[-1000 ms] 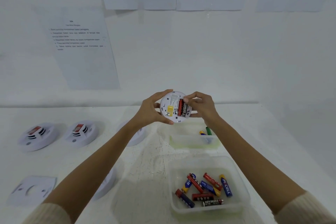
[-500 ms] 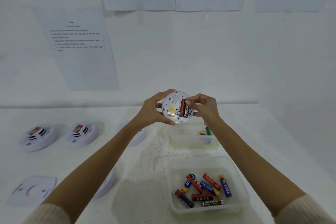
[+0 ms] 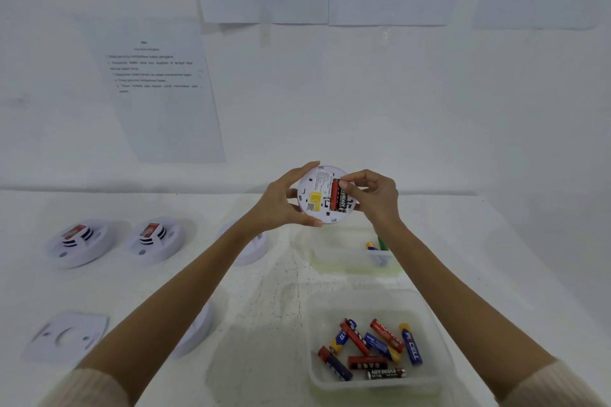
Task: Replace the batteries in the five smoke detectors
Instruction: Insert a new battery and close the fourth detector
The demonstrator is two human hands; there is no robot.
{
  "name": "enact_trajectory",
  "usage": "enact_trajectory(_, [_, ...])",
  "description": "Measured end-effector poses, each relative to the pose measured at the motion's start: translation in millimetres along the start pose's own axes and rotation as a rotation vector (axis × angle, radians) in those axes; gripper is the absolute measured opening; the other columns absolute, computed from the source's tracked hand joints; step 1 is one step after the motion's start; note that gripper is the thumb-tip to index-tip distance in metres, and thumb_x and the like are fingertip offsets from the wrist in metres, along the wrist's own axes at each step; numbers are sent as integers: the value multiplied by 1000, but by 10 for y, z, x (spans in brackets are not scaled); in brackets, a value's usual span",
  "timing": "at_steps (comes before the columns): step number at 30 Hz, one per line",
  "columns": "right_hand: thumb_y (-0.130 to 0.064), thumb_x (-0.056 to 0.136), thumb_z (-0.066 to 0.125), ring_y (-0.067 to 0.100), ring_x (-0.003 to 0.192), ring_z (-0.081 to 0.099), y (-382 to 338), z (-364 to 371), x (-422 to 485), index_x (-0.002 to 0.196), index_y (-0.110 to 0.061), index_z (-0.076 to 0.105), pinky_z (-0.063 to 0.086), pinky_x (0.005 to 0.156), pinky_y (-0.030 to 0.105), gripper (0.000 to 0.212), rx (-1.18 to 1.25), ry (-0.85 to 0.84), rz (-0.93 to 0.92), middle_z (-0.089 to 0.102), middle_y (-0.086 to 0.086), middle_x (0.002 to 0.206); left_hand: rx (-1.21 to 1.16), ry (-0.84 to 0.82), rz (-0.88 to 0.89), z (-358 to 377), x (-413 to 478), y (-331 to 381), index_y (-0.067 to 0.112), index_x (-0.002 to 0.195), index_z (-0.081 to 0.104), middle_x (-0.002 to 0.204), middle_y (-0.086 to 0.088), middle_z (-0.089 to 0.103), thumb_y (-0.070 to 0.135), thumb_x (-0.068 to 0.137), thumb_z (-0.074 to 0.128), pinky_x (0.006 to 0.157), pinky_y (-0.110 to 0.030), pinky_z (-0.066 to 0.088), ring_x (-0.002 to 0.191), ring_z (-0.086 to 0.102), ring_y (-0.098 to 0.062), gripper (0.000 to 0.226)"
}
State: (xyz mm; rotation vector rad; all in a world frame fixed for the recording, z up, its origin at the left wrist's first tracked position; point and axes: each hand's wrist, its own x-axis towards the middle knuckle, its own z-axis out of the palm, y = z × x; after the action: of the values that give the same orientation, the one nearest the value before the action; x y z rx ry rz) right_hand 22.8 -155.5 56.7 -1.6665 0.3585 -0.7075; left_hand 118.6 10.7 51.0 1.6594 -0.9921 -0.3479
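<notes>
i've got the detector [image 3: 315, 205] held up above the table [image 3: 274, 307], its back facing me. left hand [image 3: 281, 203] grips the left rim, thumb underneath, fingers over the top edge. right hand [image 3: 377, 198] is curled in tight, thumb and forefinger pinching the top end of the black battery [image 3: 342, 203] seated in the bay, with a red one touching it on the left. down below, the tub [image 3: 443, 334] holds loose batteries. spare detectors [image 3: 79, 241] sit far left on the table.
</notes>
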Motion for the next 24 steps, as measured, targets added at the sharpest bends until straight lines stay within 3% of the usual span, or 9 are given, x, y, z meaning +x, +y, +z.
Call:
enact_trajectory(7, [-13,79,72,19,75,68,-57,18,-9,87,-13,70,59,66,40,8,12,-89,-80,70,6,88,36,52,43,-25,-71,32,30,135,40,131,7,46,1,54,87,73,-27,57,112,54,-23,98])
enact_trajectory(11, [-14,72,77,11,95,65,-96,1,38,117,-23,62,57,73,29,49,12,-373,-123,65,-2,112,-10,142,17,-170,-141,74,33,131,45,128,3,52,1,52,88,67,-25,56,108,57,-24,95])
enact_trajectory(13, [-14,65,82,6,100,62,-111,22,71,125,-30,54,53,85,27,68,-94,-479,-174,60,-7,121,0,162,9,-254,-192,111,34,131,45,127,3,53,3,52,89,68,-24,56,107,58,-22,95])
enact_trajectory(15, [-9,59,84,5,102,60,-142,91,76,128,-34,49,53,88,29,82,-133,-552,-191,56,-10,126,23,178,8,-342,-272,141,34,130,45,127,4,53,10,50,90,70,-25,56,108,58,-20,95])
enact_trajectory(17, [-4,57,85,8,101,59,-194,210,48,129,-35,48,55,84,33,86,-133,-590,-224,53,-15,125,38,203,1,-439,-386,173,36,129,44,128,7,53,19,48,89,71,-26,57,109,58,-16,95])
enact_trajectory(19, [-4,57,85,10,100,57,-230,354,-14,129,-33,47,58,77,32,86,-139,-601,-276,50,-19,123,63,221,-10,-550,-515,166,35,130,43,128,8,53,15,49,89,71,-27,57,109,59,-15,96])
enact_trajectory(24, [-11,57,86,3,98,55,-254,814,-308,135,-30,41,54,68,18,92,-187,-611,-311,49,-13,126,91,236,-30,-896,-944,77,25,134,42,130,6,52,-1,56,85,71,-23,56,110,57,-16,94])
